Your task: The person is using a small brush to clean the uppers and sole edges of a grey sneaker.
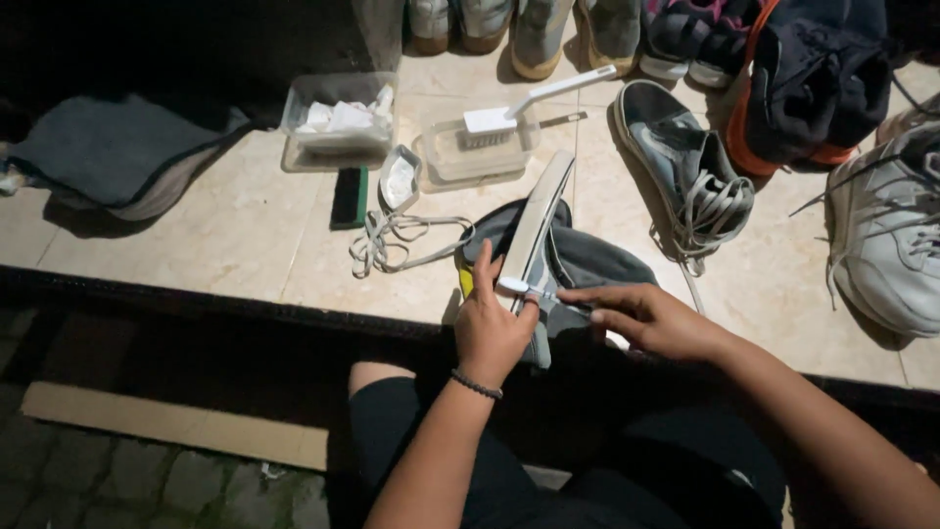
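Observation:
A grey shoe [587,257] with an off-white sole [540,217] lies tilted on its side at the tiled ledge's front edge, sole turned up and to the left. My left hand [490,328] grips its near end, thumb up along the sole. My right hand [651,318] reaches in from the right with fingers stretched out, pinching a small white brush [516,286] whose head rests against the sole's rim beside my left fingers. A dark bead bracelet [477,384] sits on my left wrist.
Behind the shoe stand a clear tub [477,157] with a white long-handled brush [509,116] across it, a tub of white cloths [338,122], a dark green block [350,196] and loose laces [397,240]. A grey laced shoe [685,167], a white sneaker [886,240] and further shoes crowd the right and back.

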